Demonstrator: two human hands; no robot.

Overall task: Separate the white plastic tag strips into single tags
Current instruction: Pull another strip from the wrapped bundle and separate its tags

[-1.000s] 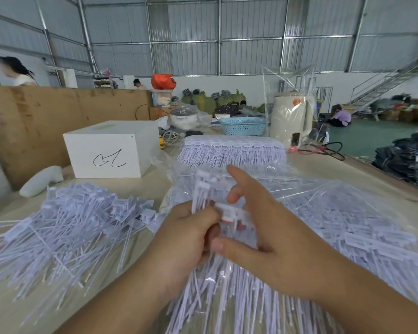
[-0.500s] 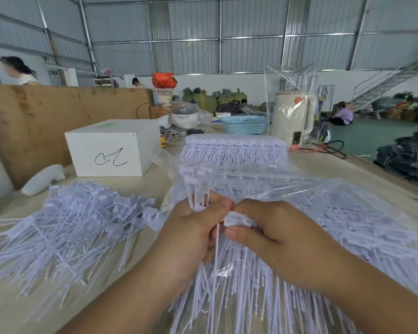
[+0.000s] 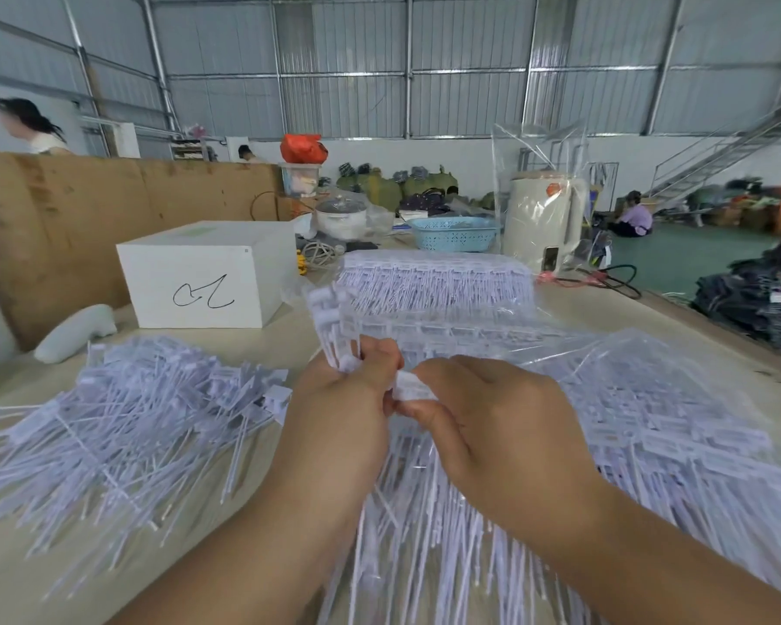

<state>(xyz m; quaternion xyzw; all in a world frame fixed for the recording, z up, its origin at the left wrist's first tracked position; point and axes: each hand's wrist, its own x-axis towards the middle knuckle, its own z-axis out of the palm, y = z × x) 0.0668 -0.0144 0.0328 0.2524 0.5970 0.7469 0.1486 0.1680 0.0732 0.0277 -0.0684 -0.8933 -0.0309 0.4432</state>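
Clear plastic bag (image 3: 650, 381) lies under and right of hands, stuffed with white plastic tag strips (image 3: 677, 444). Blue plastic basket (image 3: 452, 234) far past hands; inside cannot tell. Left hand (image 3: 339, 426) curled tight, grips joined white tag strip (image 3: 334, 322) that sticks up above it. Right hand (image 3: 492, 439) curled, thumb and finger pinch single white tag (image 3: 411, 387). Hands almost touch, both arms reach forward. Loose heap of single white tags (image 3: 122, 426) lies left of left hand.

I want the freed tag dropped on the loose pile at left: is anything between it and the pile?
Only the left hand, gripping the strip, sits between the single tag pinched by the right hand and the loose pile.
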